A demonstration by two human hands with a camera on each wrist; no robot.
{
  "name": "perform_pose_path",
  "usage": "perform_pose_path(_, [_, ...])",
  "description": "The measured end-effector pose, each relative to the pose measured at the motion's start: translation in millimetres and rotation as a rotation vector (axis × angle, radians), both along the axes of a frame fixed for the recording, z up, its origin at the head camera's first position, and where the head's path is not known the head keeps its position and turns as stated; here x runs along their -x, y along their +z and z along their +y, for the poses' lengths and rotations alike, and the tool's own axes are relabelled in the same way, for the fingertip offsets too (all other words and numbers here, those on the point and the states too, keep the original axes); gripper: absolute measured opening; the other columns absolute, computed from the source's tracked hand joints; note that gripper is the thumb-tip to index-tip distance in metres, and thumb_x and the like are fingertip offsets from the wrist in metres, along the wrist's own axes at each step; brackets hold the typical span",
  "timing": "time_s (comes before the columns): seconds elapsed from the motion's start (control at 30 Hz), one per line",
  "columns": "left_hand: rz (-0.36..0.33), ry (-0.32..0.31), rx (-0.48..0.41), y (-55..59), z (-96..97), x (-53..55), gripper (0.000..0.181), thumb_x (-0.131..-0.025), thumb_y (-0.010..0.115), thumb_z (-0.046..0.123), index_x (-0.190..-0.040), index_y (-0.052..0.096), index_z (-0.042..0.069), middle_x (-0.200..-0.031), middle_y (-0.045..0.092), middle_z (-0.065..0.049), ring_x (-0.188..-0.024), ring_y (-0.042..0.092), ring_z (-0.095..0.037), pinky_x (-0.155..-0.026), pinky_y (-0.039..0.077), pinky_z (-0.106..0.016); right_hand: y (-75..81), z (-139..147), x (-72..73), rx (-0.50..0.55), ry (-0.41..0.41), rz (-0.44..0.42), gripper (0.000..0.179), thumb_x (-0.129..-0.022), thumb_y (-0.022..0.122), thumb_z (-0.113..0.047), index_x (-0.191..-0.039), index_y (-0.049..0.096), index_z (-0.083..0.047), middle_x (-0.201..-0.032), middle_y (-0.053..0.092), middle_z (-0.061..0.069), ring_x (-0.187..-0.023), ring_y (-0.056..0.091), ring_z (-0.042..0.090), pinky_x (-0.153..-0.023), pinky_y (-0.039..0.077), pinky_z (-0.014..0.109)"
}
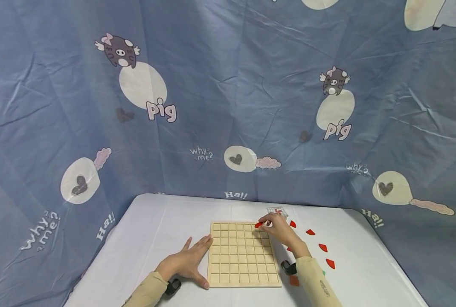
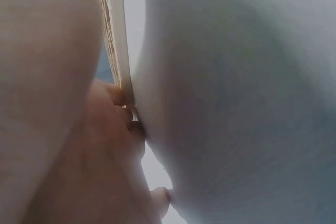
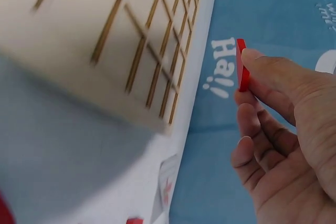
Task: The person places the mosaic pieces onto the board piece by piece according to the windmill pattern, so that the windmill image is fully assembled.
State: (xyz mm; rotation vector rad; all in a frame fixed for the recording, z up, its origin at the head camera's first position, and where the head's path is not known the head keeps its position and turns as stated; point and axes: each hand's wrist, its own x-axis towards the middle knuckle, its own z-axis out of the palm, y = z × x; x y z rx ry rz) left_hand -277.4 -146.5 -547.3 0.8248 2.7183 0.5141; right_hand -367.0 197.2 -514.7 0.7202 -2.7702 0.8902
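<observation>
A square wooden grid board [image 1: 243,257] lies flat on the white table. My left hand [image 1: 187,261], fingers spread, rests against the board's left edge; in the left wrist view its fingertips [image 2: 119,97] touch that edge. Over the board's far right corner, my right hand [image 1: 277,228] pinches a red fan-shaped piece [image 1: 258,224] between thumb and fingers. The right wrist view shows this red piece [image 3: 242,65] edge-on, held above the board [image 3: 131,35], with the other fingers loosely curled below it.
Several more red fan-shaped pieces [image 1: 323,247] lie scattered right of the board. An orange-red piece [image 1: 294,280] sits near its front right corner, and a bit of green [image 1: 323,273] shows by the right sleeve. A printed grid card [image 1: 277,211] lies beyond the right hand. Blue patterned cloth [image 1: 212,106] surrounds the table.
</observation>
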Motion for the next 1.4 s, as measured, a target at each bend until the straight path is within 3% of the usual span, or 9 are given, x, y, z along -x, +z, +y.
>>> perform_pose_path(0.23, [0.000,0.002,0.008,-0.7,-0.3,-0.3,0.140,-0.053,0.075,0.075,-0.154,0.012,0.003,-0.163,0.008,-0.014,-0.151,0.011,-0.030,-0.119,0.000,-0.063,3.7,-17.3,1.7,0.007,0.022,-0.015,0.015,-0.084,0.076,-0.022,-0.097,0.074,-0.016,-0.095,0.069,-0.004,-0.081,0.059,0.011,-0.073,0.046,0.027])
perform_pose_path(0.43, [0.001,0.004,0.017,-2.1,0.1,1.2,0.140,-0.052,0.075,0.076,-0.154,0.012,0.003,-0.163,0.008,-0.013,-0.151,0.011,-0.029,-0.119,0.000,-0.063,-0.5,-28.6,5.4,-0.006,0.065,-0.011,0.015,-0.085,0.074,-0.014,-0.100,0.074,-0.010,-0.096,0.068,0.001,-0.080,0.058,0.013,-0.069,0.048,0.024])
perform_pose_path(0.77, [0.008,0.005,0.023,-1.1,0.4,1.4,0.141,-0.052,0.075,0.076,-0.154,0.012,0.003,-0.163,0.007,-0.013,-0.151,0.011,-0.030,-0.119,0.000,-0.063,-11.8,-42.9,5.9,-0.005,0.102,-0.100,0.016,-0.086,0.071,-0.009,-0.101,0.073,-0.006,-0.097,0.066,0.002,-0.080,0.058,0.011,-0.068,0.051,0.024])
perform_pose_path(1.1, [-0.007,0.010,0.018,0.3,0.6,0.0,0.140,-0.053,0.076,0.075,-0.154,0.011,0.003,-0.163,0.007,-0.013,-0.151,0.010,-0.029,-0.119,-0.001,-0.062,-22.7,-51.6,9.2,-0.065,0.107,-0.091,0.013,-0.085,0.074,-0.012,-0.098,0.073,-0.008,-0.090,0.064,0.002,-0.073,0.054,0.007,-0.061,0.047,0.021])
perform_pose_path(1.4, [-0.002,0.010,0.016,-1.5,0.6,-1.1,0.140,-0.053,0.075,0.075,-0.154,0.011,0.003,-0.163,0.006,-0.012,-0.151,0.010,-0.028,-0.119,-0.001,-0.062,-29.5,-54.1,10.8,-0.056,0.100,-0.067,0.013,-0.084,0.075,-0.014,-0.096,0.073,-0.010,-0.089,0.063,0.000,-0.074,0.055,0.006,-0.063,0.048,0.020])
